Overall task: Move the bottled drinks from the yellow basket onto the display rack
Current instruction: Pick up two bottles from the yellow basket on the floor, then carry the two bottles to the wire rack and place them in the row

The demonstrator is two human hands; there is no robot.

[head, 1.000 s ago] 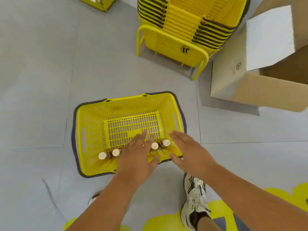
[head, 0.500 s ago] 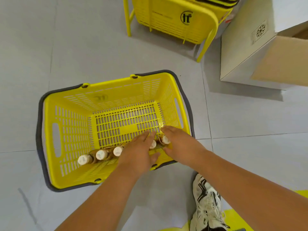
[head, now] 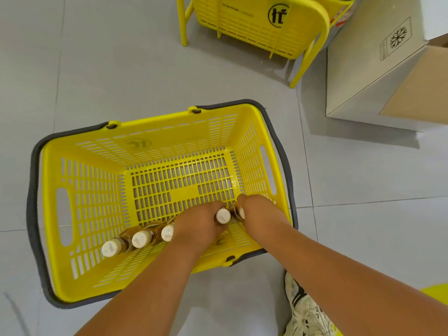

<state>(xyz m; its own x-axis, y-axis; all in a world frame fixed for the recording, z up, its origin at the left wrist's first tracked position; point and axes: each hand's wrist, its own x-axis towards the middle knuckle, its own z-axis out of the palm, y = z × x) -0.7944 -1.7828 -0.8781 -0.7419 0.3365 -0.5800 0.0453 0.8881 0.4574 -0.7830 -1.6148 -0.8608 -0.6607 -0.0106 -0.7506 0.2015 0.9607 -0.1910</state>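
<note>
Both hands have sunk deeper into the yellow basket (head: pixel 84 202) since half a second ago: left hand (head: pixel 197 225) curls round a bottle (head: pixel 223 215), right hand (head: pixel 260 212) round another bottle (head: pixel 238 212), along the basket's near wall. Three loose bottles (head: pixel 139 238) stand leftward there. Stacked baskets (head: pixel 261 23) beyond.

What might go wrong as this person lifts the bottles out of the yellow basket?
The left hand and right hand each reach among closely packed bottles, so a lift could knock over the standing ones beside them. The white caps look smooth, so a bottle held near its top might slip back into the basket.
</note>
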